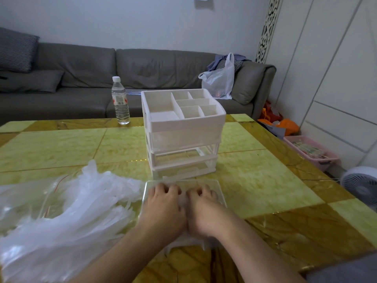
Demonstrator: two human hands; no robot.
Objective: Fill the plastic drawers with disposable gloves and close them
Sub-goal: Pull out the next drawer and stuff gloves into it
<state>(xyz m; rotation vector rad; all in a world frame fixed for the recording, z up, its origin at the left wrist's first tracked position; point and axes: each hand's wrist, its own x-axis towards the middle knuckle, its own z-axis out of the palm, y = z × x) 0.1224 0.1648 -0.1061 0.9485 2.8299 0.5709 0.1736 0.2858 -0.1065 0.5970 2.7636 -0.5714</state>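
A clear plastic drawer (222, 194) lies pulled out on the table, just in front of the white drawer organizer (183, 119). Thin translucent disposable gloves (189, 241) lie inside it. My left hand (163, 209) and my right hand (204, 209) sit side by side, palms down, pressing on the gloves in the drawer. A large loose pile of gloves (91, 201) lies to the left of the drawer. The organizer's top drawer (183, 137) is pushed in and looks whitish inside. The levels below it look see-through.
A water bottle (120, 101) stands at the table's far edge, left of the organizer. A clear bag (30, 201) lies under the glove pile. Behind the yellow tiled table (255, 180) is a grey sofa (81, 78). A fan (361, 186) and a pink basket (312, 152) stand on the floor at right.
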